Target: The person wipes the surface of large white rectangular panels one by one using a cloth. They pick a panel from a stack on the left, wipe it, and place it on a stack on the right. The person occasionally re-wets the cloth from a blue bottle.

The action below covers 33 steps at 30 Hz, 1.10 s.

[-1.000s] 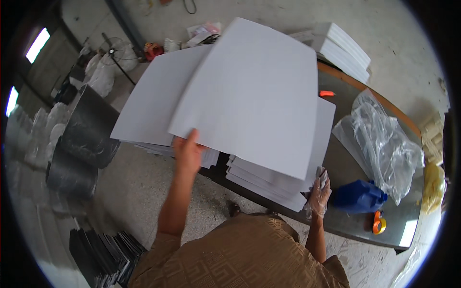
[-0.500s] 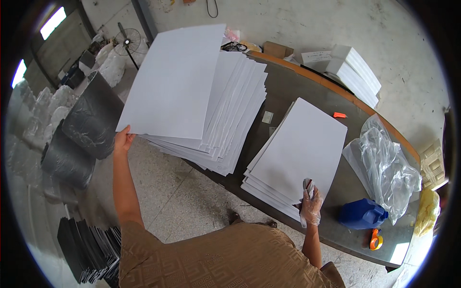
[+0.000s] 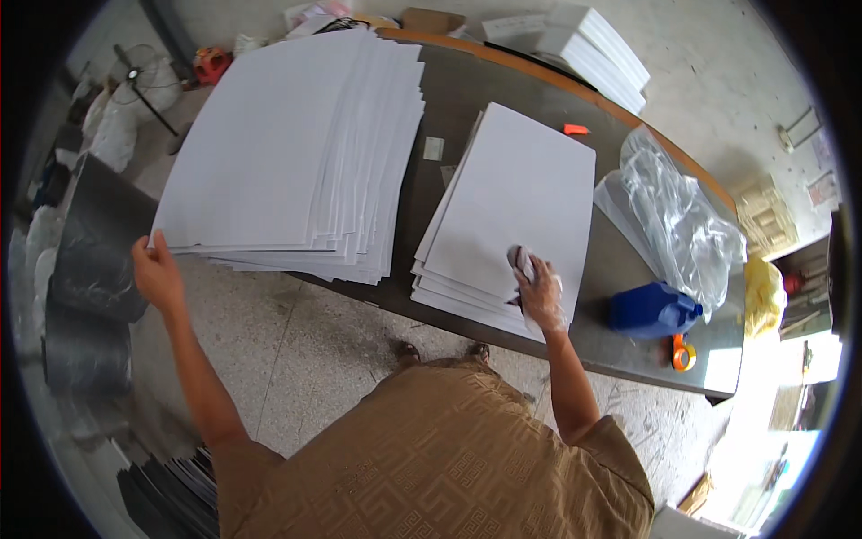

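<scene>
My left hand (image 3: 157, 272) grips the near left corner of the top white sheet on a large fanned stack of white sheets (image 3: 296, 153), which overhangs the table's near edge. My right hand (image 3: 541, 295), in a thin clear glove, presses a small crumpled cloth (image 3: 523, 263) onto the near right part of a smaller stack of white sheets (image 3: 516, 202). Both stacks lie on a dark grey table (image 3: 453, 90) with an orange rim.
A blue plastic jug (image 3: 651, 310) and an orange tape roll (image 3: 683, 352) sit right of my right hand. Crumpled clear plastic (image 3: 678, 211) lies behind them. More white stacks (image 3: 597, 45) are at the far edge. Dark rolls (image 3: 94, 260) stand on the floor at left.
The sheet my left hand held up has come down flat onto the large stack. My right hand moved up onto the smaller stack with the cloth.
</scene>
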Motion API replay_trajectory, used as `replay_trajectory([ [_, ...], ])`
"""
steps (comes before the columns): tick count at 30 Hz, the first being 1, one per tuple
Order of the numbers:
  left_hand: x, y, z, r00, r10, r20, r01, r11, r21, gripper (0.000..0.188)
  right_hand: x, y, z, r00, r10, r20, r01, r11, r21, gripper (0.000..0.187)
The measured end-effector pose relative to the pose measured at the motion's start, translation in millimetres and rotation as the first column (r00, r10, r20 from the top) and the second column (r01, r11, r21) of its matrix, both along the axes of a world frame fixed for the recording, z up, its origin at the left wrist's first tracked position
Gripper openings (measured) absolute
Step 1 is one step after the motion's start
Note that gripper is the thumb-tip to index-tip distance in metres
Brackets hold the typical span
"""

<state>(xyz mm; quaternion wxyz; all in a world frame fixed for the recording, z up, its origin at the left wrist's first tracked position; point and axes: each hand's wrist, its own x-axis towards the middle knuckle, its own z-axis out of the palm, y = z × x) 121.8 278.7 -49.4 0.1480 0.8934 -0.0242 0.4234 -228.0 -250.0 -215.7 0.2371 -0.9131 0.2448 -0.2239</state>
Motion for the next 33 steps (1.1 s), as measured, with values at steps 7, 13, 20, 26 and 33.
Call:
replay_trajectory([
  [7,-180.4,-209.6,-151.7,0.249,-0.940,-0.234,0.963,0.266,-0.042,0.024,91.0,13.4,-4.0,0.977,0.215,-0.019,-0.214,0.955,-0.204,0.047],
  [13,-194.2,-292.3,-253.5,0.219,-0.805,-0.551,0.970,0.238,0.038,0.058,129.6,59.8,-52.1,0.909,0.359,-0.214,-0.400,0.894,-0.201,0.053],
  [20,-184.9,-304.3,-303.0,0.165,-0.928,-0.335,0.980,0.194,-0.053,0.051,128.5,52.6,-62.5,0.897,0.407,-0.175,-0.438,0.873,-0.215,0.061],
  [26,-184.0,-308.4,-305.6,0.259,-0.946,-0.197,0.965,0.263,0.006,0.047,184.8,-17.2,-70.8,0.912,0.342,-0.224,-0.393,0.887,-0.245,0.053],
  [33,-191.1,-305.7,-318.1,0.258,-0.932,-0.254,0.961,0.275,-0.032,0.043,329.9,-194.2,-89.2,0.971,0.144,-0.190,-0.205,0.911,-0.358,0.046],
])
